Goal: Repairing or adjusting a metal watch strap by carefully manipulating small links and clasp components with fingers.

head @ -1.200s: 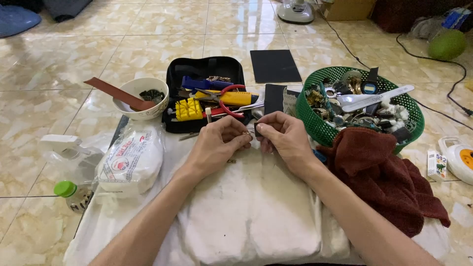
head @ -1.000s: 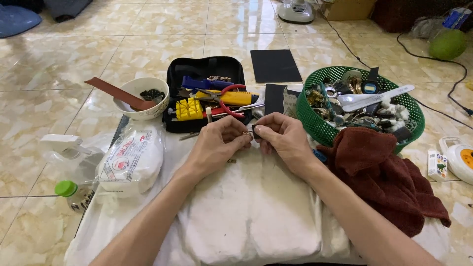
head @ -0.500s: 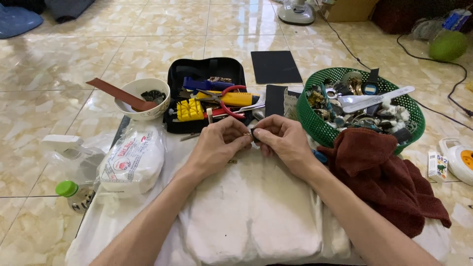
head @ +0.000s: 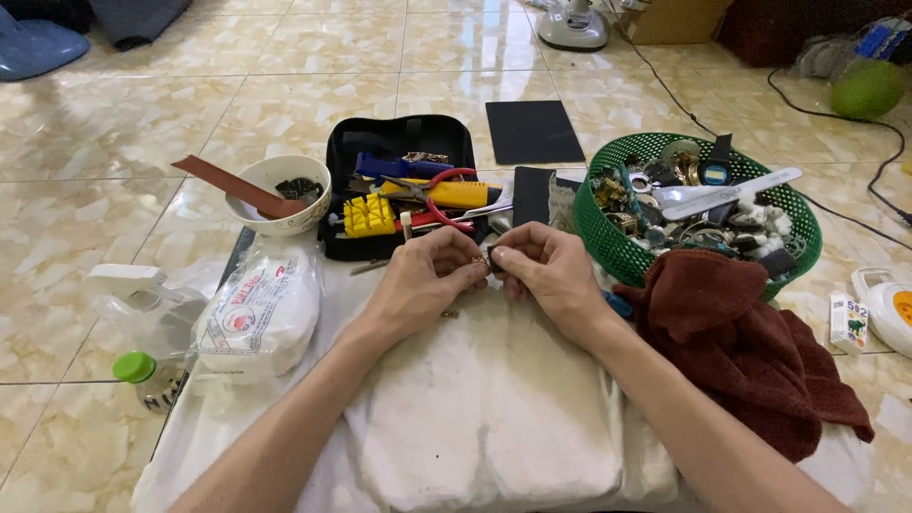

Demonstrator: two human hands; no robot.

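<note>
My left hand (head: 427, 275) and my right hand (head: 546, 271) meet fingertip to fingertip over a folded white cloth (head: 494, 418). Between them they pinch a small metal part (head: 487, 258), mostly hidden by the fingers, so its kind is unclear. Just beyond the hands lies an open black tool case (head: 399, 142) with a yellow block, a yellow-handled tool and red-handled pliers inside.
A green basket (head: 608, 237) of watch parts stands at the right, a dark red towel (head: 741, 342) in front of it. At the left are a white bowl (head: 304, 214), a white plastic bag (head: 261, 309) and a green-capped bottle (head: 142, 375). A black pad (head: 532, 131) lies behind.
Both hands stay pinched together over the cloth; only the fingers shift slightly. Nothing else has moved.
</note>
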